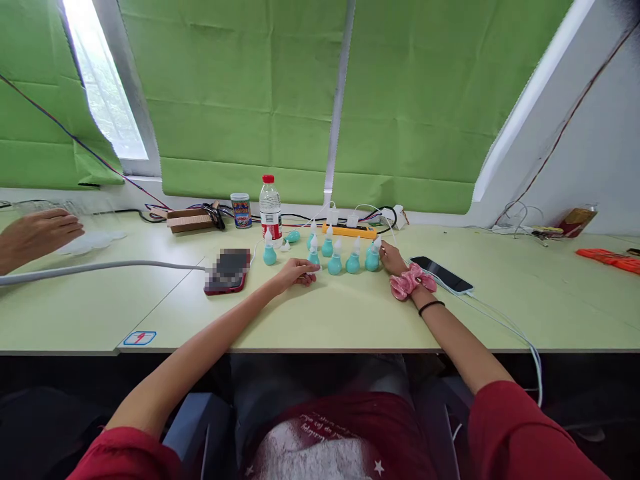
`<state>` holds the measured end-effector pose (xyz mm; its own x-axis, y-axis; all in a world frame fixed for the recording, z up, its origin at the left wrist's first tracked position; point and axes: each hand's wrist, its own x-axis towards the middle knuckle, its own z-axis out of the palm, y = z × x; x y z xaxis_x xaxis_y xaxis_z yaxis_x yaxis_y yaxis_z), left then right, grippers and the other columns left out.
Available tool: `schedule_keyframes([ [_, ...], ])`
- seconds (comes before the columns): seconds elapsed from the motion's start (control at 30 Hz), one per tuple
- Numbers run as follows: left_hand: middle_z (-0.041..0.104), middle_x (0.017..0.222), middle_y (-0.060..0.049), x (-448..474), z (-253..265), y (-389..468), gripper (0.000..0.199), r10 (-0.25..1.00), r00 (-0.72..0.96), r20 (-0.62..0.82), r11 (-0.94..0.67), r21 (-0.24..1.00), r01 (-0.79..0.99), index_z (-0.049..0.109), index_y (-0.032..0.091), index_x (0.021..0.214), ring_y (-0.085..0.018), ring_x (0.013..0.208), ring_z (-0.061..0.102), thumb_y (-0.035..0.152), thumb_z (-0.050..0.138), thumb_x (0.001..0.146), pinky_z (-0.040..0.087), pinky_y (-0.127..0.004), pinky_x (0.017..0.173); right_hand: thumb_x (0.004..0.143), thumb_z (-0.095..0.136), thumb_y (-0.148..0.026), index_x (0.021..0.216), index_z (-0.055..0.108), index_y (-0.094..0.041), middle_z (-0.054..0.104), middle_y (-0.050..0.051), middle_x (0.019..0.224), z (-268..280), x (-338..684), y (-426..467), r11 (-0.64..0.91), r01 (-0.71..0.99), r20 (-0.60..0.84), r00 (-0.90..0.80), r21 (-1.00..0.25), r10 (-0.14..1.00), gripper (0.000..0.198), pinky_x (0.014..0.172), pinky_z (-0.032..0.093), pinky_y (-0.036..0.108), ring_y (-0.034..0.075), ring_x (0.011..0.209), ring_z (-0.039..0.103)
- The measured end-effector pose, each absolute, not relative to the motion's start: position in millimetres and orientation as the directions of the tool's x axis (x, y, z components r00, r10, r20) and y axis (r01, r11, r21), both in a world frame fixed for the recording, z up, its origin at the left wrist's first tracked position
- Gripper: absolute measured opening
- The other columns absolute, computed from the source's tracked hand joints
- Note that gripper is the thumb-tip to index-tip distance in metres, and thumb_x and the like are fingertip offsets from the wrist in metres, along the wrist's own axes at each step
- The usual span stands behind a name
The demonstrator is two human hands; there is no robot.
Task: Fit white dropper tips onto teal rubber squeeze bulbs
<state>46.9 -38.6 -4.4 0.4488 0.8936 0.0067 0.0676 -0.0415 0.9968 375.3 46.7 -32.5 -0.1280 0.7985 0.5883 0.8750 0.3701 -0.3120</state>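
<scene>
Several teal bulb nasal aspirators with white nozzles stand upright in a loose group, one of them [335,264] in the middle. My left hand [296,272] is closed in a pinch at the group's near left side, with a small white piece [321,268] at its fingertips. Just behind those fingers stands another aspirator [313,256]. At the right end, my right hand [393,259] has its fingers against the rightmost aspirator [372,260]; its thumb is hidden. One aspirator [270,253] stands apart on the left, and a teal bulb [292,237] lies on its side beside a loose white nozzle [285,247].
Behind the group are a water bottle [271,212], a can [241,211] and an orange power strip [350,231]. Phones lie left [228,271] and right [442,274], with cables. Another person's hand [43,235] is at the far left, near clear plastic.
</scene>
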Motion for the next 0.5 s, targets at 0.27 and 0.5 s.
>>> schedule_keyframes([
  [0.27,0.059,0.063,-0.005,46.5,-3.6,-39.6,0.037,0.891,0.454,0.013,-0.047,0.997,0.063,0.059,0.011,0.072,-0.008,0.052,0.052,0.043,0.067,0.056,0.043,-0.022,0.054,0.073,0.041,-0.026,0.102,0.046,-0.016,0.056,0.012,0.101,-36.3,373.9,49.1,0.270,0.860,0.555,0.019,-0.434,0.832,0.030,0.074,0.042,0.034,0.022,0.087,0.053],
  [0.5,0.059,0.064,-0.005,45.9,-3.3,-39.9,0.036,0.885,0.466,0.019,-0.055,0.997,0.063,0.058,0.010,0.072,-0.008,0.052,0.051,0.042,0.066,0.058,0.043,-0.022,0.055,0.071,0.043,-0.020,0.118,0.038,-0.018,0.058,0.010,0.100,-41.3,378.3,52.1,0.310,0.828,0.541,-0.009,-0.468,0.841,0.047,0.072,0.044,0.031,0.019,0.078,0.055],
])
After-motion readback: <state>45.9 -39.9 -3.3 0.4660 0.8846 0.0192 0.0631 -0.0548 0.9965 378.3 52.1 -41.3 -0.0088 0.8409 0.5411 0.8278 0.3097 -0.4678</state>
